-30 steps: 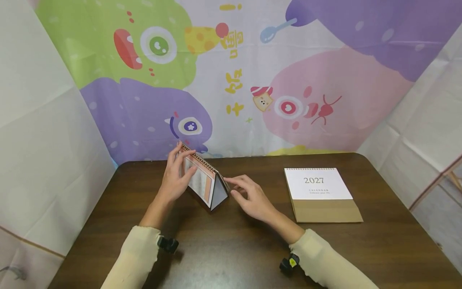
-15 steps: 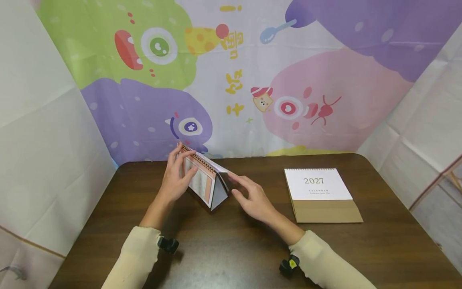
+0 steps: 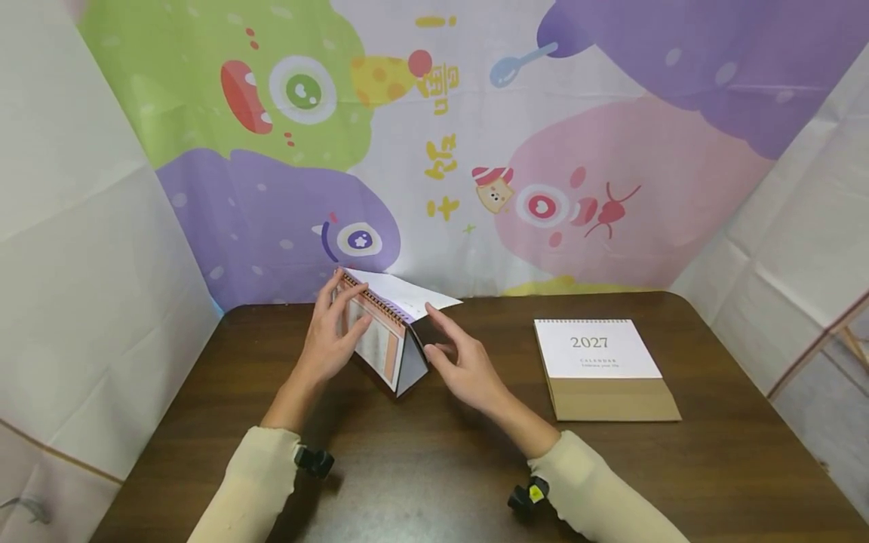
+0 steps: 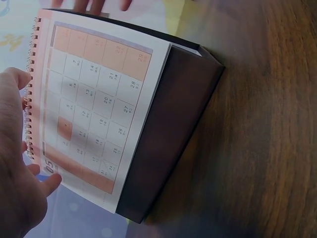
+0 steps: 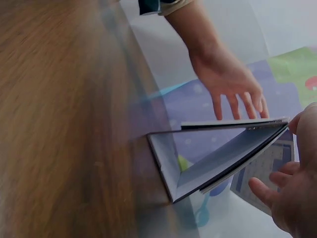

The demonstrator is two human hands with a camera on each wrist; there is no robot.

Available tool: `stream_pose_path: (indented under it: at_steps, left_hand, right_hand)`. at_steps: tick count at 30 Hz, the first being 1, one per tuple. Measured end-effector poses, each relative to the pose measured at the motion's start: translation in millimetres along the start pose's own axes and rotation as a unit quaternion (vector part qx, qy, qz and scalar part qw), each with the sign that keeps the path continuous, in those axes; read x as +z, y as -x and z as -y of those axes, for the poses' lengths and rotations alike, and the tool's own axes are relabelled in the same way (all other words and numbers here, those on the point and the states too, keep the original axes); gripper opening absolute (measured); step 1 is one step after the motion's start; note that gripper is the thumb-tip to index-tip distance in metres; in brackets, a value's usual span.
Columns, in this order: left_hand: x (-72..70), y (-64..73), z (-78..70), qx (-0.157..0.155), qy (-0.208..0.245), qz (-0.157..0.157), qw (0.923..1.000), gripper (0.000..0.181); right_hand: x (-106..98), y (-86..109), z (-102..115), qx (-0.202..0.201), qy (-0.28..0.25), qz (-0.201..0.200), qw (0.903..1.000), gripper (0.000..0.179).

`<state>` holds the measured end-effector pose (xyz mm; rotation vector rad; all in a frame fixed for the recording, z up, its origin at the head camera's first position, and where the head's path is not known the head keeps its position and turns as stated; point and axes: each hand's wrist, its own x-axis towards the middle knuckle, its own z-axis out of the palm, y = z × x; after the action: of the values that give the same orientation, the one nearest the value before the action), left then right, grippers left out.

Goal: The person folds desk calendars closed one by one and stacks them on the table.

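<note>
A desk calendar (image 3: 370,332) stands tent-like on the table, its spiral binding on top and a peach-bordered month page facing left. My left hand (image 3: 326,328) rests its spread fingers on that face near the binding, in the left wrist view beside the rings (image 4: 32,59). Behind the binding a white page (image 3: 414,292) is lifted off the far side. My right hand (image 3: 468,362) has its index finger stretched to that page's near corner, thumb apart from it. The right wrist view shows the lifted, grid-printed page (image 5: 265,171) beyond the right hand (image 5: 297,193).
A second desk calendar (image 3: 597,351), white with "2027" over a brown base, stands to the right on the dark wooden table (image 3: 421,467). A cartoon-printed cloth (image 3: 448,249) hangs behind the table, with pale sheets on both sides.
The page behind the binding has swung up and outward from the far side. My right hand has shifted slightly left with its index finger raised; the left hand stays put.
</note>
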<state>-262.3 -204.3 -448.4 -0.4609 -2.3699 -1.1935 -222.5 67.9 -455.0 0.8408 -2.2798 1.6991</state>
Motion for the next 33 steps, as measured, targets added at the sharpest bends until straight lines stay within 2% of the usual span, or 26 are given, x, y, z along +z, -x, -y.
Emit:
stream_pose_path:
  at_steps: [13,23,29,31,33]
  left_hand:
    - [0.9,3.2,2.1,0.005,0.005,0.005,1.0,0.052]
    - [0.0,3.6,4.2,0.013,0.023,0.004,0.9996,0.048]
    - [-8.9,-5.7,0.5,0.0,0.077,-0.015,0.9969,0.062]
    - [-14.7,-12.0,-1.4,-0.02,0.121,-0.021,0.9923,0.065]
    - [-21.4,-19.0,-3.6,-0.04,0.175,-0.034,0.9831,0.066]
  right_hand:
    - [10,-10.7,17,-0.04,0.002,-0.012,0.9991,0.061]
    - [13,-13.4,26,-0.073,0.02,0.016,0.997,0.066]
    - [15,-13.8,28,-0.09,0.036,0.041,0.9944,0.07]
    - [15,-13.5,28,-0.093,0.037,0.043,0.9941,0.07]
    - [15,-13.1,28,-0.094,0.038,0.045,0.9938,0.07]
